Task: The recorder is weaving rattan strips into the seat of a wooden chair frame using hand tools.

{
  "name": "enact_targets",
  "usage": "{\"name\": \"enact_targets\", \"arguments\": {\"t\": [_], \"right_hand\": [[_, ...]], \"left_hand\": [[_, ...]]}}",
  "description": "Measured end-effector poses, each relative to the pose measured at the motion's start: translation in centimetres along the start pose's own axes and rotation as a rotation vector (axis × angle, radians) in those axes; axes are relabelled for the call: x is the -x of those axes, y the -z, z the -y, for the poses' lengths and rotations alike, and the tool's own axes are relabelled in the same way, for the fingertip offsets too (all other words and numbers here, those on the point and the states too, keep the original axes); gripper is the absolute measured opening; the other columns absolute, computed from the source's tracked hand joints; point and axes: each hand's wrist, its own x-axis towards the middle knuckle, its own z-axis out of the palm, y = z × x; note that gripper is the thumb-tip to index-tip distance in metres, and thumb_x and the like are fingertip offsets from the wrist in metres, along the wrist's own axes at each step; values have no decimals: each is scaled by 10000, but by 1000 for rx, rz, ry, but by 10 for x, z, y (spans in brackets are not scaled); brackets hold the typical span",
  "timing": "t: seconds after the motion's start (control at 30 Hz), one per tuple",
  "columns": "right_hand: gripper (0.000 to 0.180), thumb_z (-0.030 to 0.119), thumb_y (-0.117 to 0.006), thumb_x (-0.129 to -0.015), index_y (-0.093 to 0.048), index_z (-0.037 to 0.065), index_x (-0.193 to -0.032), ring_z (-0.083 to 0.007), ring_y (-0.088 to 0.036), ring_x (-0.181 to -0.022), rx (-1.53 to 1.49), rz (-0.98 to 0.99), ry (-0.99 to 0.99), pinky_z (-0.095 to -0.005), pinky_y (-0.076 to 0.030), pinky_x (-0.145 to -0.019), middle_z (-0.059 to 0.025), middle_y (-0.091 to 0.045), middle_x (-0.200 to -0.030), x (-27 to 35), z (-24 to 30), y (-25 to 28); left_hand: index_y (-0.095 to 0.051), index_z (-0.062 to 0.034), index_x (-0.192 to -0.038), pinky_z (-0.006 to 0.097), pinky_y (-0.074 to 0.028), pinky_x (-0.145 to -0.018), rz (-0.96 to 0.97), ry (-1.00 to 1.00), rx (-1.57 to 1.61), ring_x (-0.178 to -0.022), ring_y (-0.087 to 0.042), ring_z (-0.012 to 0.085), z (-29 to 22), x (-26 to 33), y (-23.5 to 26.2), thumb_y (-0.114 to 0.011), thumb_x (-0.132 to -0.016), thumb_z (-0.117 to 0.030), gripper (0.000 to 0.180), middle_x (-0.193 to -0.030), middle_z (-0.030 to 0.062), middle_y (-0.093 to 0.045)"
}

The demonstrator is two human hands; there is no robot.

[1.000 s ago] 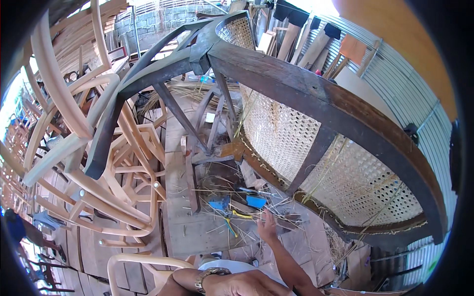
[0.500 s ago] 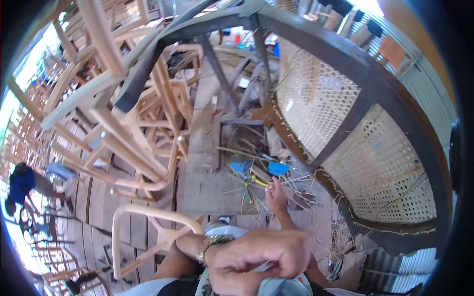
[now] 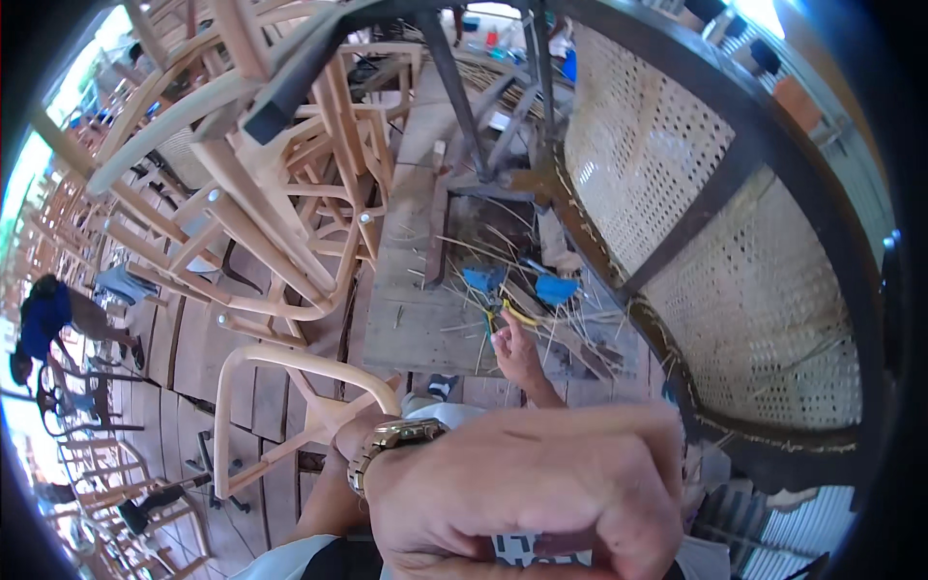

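My left hand is raised close to the camera, curled into a fist, and nothing shows inside it. A gold-coloured wristwatch sits on its wrist. My right hand is not visible. Beyond the fist a bare foot rests on the plank floor, toes toward yellow-handled pliers and two blue objects lying among loose cane strips. A large dark-framed chair with pale woven cane panels arches over the right side.
Stacked unfinished pale wooden chair frames fill the left and top. One bent frame lies near my knee. A person in a blue top bends over at the far left. Corrugated sheet shows at the lower right.
The view has tilted down toward the floor. My left fist has risen nearer the camera and now fills the lower middle. The foot stays beside the pliers.
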Motion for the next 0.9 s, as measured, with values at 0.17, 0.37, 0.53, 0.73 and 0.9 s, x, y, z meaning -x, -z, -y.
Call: {"name": "enact_targets", "arguments": {"t": [0.17, 0.37, 0.53, 0.73, 0.9], "right_hand": [[648, 195, -841, -1239, -608, 70, -1830, -360, -851, -944, 123, -120, 162, -514, -693, -872, -179, -845, -1142, -9, -40, 35], [624, 193, -842, -1225, -638, 51, -1797, -437, -878, -1042, -14, -49, -34, -560, -696, -919, -220, -859, -1147, 5, -77, 99], [575, 183, -845, -1214, -685, 39, -1747, -451, -882, -1050, -26, -146, -44, -576, -695, -950, -237, -874, -1159, 21, -101, 132], [363, 251, -804, -1243, -842, 39, -1535, -390, -918, -1011, 22, -269, -44, -533, -714, -905, -211, -924, -1146, 19, -142, 152], [408, 438, -746, -1317, -887, 61, -1381, -156, -849, -837, -379, -574, -549, -419, -707, -831, -75, -905, -1031, 7, -203, 220]], "left_hand": [[-807, 126, -1373, 424, -582, -900, 22, 252, 280, -963, -752, 315, 85, 30, 5, -773, -1273, -413, 549, -1164, 228, -835], [-850, 145, -1300, 627, -697, -920, -499, -125, 872, -1037, -876, 475, 228, 51, -106, -832, -1275, -137, 283, -1233, 283, -878], [-777, 171, -1465, 595, -721, -881, 210, 87, 811, -955, -864, 432, 273, 20, -18, -823, -1287, -148, 369, -1144, 231, -866], [-754, 97, -1488, 538, -693, -862, 381, 223, 933, -963, -821, 367, 297, -17, -47, -786, -1311, -212, 358, -1153, 166, -857], [-818, -32, -1230, 401, -585, -838, 244, 662, 633, -1034, -817, 274, 302, -25, -8, -798, -1274, -632, 602, -1148, 91, -844]]}}
